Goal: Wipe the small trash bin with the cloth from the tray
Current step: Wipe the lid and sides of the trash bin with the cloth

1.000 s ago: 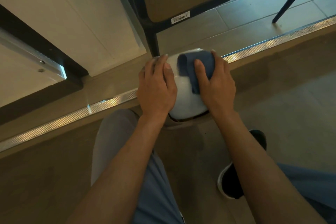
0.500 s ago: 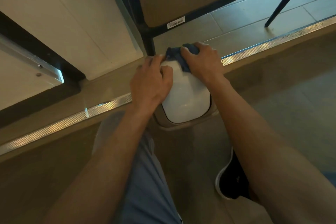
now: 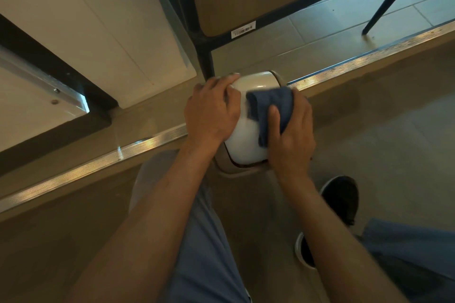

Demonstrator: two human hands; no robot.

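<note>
The small trash bin point(image 3: 248, 130) stands on the floor at the centre of the head view, its white domed lid shut, so what it holds cannot be seen. A beige rim shows under the lid at its 6 o'clock edge. The bin sits against a ribbed metal floor strip point(image 3: 98, 162) that runs from 8 o'clock to 2 o'clock across the view, and a black table leg point(image 3: 205, 61) rises just beyond the bin at 12 o'clock.

The left hand point(image 3: 211, 115) lies on the lid's 9 o'clock side, fingers curled together over the far edge, steadying the bin. The right hand point(image 3: 291, 135) is pressed flat on the 3 o'clock side, fingers close together, clamping the blue cloth point(image 3: 270, 108) against the lid; the thumb lies over the cloth and a loose fold hangs out toward the lid's centre.

A knee in blue trousers point(image 3: 204, 241) sits at 6 o'clock and a black shoe point(image 3: 339, 202) at 4 o'clock of the bin.

Half a second earlier the right hand bunched the cloth at the lid's far 12 o'clock edge; now hand and cloth have come down the right flank toward 3 o'clock, and the cloth lies more spread. The left hand keeps its place.
</note>
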